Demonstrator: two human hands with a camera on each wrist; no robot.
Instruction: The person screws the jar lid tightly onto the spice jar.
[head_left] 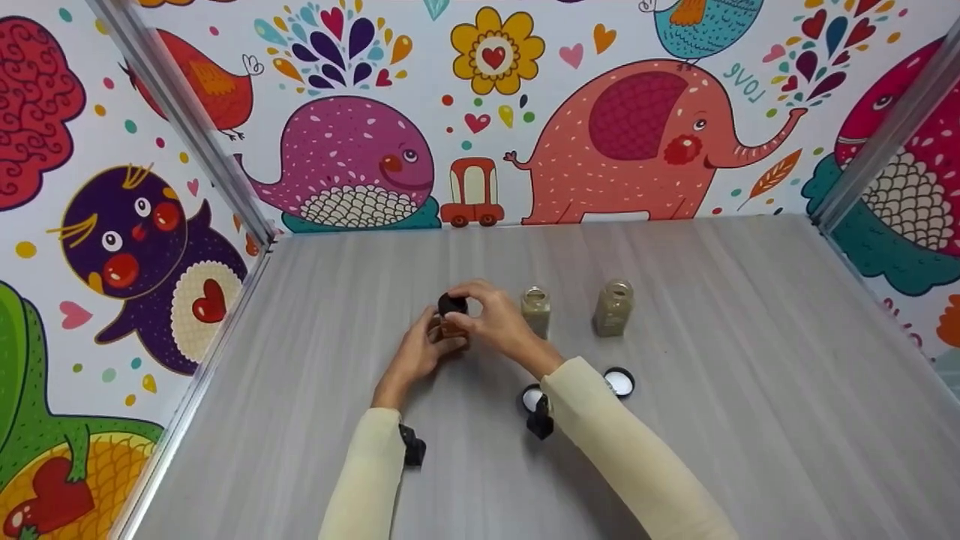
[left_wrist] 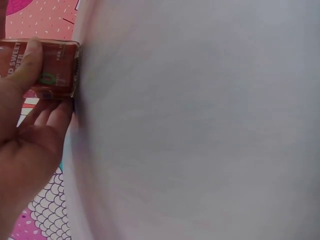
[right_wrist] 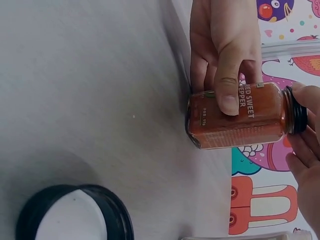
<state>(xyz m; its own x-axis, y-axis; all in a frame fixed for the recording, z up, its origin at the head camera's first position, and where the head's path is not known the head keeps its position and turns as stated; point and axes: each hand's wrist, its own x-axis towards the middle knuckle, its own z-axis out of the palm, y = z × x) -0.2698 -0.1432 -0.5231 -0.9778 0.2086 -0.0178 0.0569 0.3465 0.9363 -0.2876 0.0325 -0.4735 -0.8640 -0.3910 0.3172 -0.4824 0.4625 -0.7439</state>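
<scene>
A glass spice jar of red-orange powder, labelled as sweet pepper, stands upright on the table. My left hand grips its lower body between thumb and fingers, and the left wrist view shows the thumb lying across the jar's label. On top sits a black lid, which my right hand pinches between thumb and fingers. Just right of that hand stands an uncapped jar of greenish-brown powder. Farther right is a similar uncapped jar.
Two black lids with white insides lie upturned nearer me: one lid by the right wrist, partly hidden by its camera, and another lid beside the right sleeve. Behind the grey table rises a cartoon-printed wall, with metal posts at both back corners.
</scene>
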